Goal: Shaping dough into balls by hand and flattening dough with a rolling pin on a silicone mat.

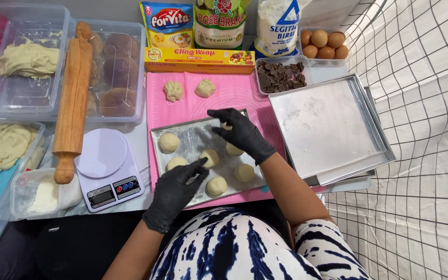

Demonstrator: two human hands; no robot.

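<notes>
A metal baking tray (195,141) lies on a pink silicone mat (245,93) and holds several pale dough balls (168,142). My right hand (240,132), in a black glove, hovers over the tray's far side with a dough ball pinched under its fingertips. My left hand (176,189), also gloved, rests at the tray's near edge with its fingers touching a dough ball (209,158). Two more dough balls (173,91) sit on the mat beyond the tray.
Two stacked square pans (333,132) sit to the right. A wooden rolling pin (72,98), a white kitchen scale (107,168) and plastic tubs of dough (24,62) are to the left. Chocolate pieces (281,75), eggs (323,44), a cling wrap box (198,59) and bags line the back.
</notes>
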